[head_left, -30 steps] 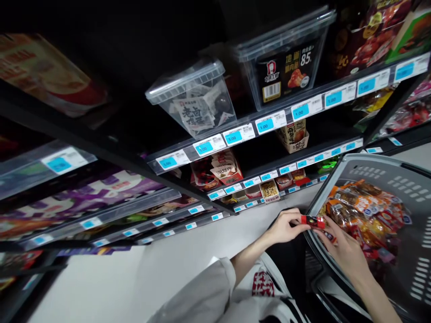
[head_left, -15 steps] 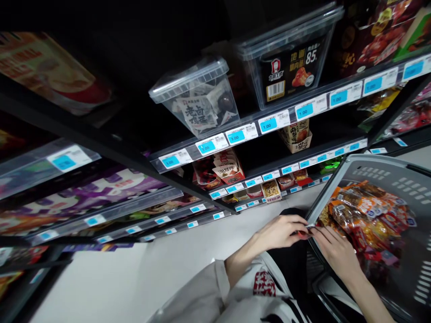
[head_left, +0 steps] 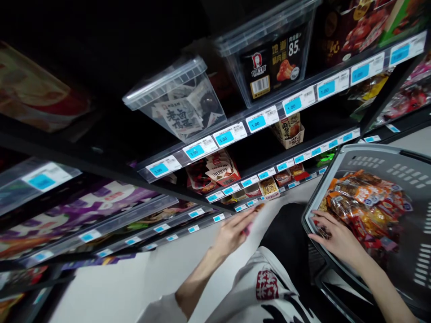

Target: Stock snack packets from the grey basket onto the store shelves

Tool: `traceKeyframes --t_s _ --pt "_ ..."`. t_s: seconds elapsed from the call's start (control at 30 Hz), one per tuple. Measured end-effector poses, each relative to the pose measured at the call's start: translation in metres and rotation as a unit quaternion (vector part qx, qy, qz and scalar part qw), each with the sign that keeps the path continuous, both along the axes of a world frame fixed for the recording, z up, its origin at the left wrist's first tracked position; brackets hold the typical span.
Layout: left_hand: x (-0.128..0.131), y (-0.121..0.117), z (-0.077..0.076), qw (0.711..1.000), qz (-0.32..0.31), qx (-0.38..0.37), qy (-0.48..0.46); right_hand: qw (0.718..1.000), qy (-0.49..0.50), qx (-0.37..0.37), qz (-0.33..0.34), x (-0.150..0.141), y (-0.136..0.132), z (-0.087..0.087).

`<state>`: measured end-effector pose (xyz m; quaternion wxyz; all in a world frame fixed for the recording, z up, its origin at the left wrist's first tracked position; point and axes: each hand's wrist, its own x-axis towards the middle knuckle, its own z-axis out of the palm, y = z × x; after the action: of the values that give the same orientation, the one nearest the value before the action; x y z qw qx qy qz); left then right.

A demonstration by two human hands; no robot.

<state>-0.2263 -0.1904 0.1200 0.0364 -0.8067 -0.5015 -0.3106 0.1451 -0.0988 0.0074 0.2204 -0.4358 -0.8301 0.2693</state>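
My left hand is in front of the lower shelves, its fingers closed on a small snack packet. The packet is blurred, showing only brownish and pinkish bits. My right hand is over the near left edge of a grey plastic basket, thumb and fingers apart. Between them shows a small dark red packet; whether the fingers touch it I cannot tell. Inside the basket lies a heap of orange, red and yellow wrapped snacks.
Black shelves stand ahead, edged with blue and white price tags. On the upper one are a clear lidded tub of packets and a larger tub with a black label. Small snack boxes sit lower down. Purple bags fill the left shelf.
My left hand has moved away from the basket's edge to the left, towards the shelves. My right hand has stayed at the basket, its thumb and fingers now spread. The view has shifted slightly.
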Motion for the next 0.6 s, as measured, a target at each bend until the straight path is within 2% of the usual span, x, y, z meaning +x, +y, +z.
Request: traceKeyframes --t_s 0.07,0.13,0.27,0.37,0.47,0.53,0.6 --pt "-0.027 -0.011 0.015 0.994 0.091 0.058 0.026 0.999 0.018 -0.038 0.0 0.003 0.003 -0.002" --pt "-0.055 -0.013 0.027 0.972 0.191 0.129 0.045 0.997 0.034 -0.069 0.0 0.004 0.005 -0.004" --pt "-0.105 0.01 0.046 0.921 0.347 0.158 0.082 0.993 0.068 -0.091 0.002 0.004 0.005 -0.009" --pt "-0.129 0.04 0.057 0.91 0.401 0.069 0.082 0.993 0.079 -0.091 -0.003 0.002 0.002 -0.007" --pt "-0.146 0.068 0.065 0.867 0.482 -0.05 0.119 0.994 0.064 -0.086 -0.009 -0.002 -0.003 -0.001" --pt "-0.157 0.086 0.068 0.838 0.52 -0.09 0.135 0.996 0.045 -0.077 -0.012 -0.003 -0.006 0.005" --pt "-0.169 0.104 0.07 0.841 0.514 -0.103 0.13 0.997 0.029 -0.071 -0.015 -0.004 -0.009 0.009"
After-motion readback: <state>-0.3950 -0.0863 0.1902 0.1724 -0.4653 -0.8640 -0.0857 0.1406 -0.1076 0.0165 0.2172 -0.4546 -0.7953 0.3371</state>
